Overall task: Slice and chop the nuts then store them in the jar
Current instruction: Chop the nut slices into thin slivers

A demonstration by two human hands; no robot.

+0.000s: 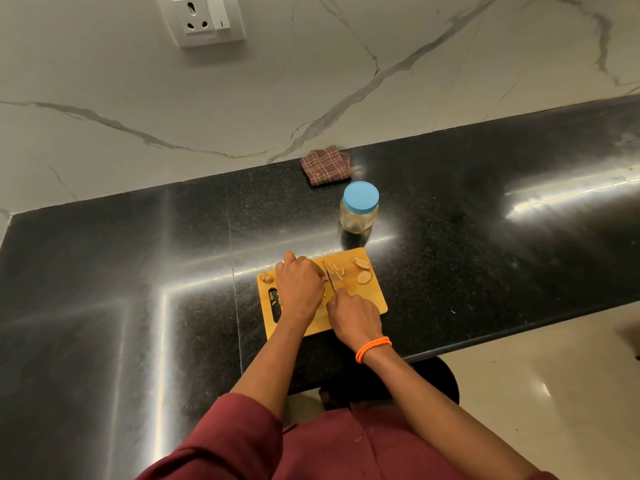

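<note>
A small wooden cutting board (372, 299) lies on the black counter. My right hand (355, 315) grips a knife (330, 277) whose blade points away across the board. My left hand (299, 284) rests curled on the board just left of the blade, over a nut that it hides. Thin nut slices (337, 270) lie right of the blade. Two larger nut pieces (362, 270) sit at the far right of the board, and a walnut (266, 278) at its left corner. A clear jar (359, 213) with a blue lid stands shut behind the board.
A folded brown checked cloth (326, 165) lies against the marble wall behind the jar. A wall socket (204, 19) is mounted above. The counter's front edge (485, 336) runs close to the board, with floor beyond on the right.
</note>
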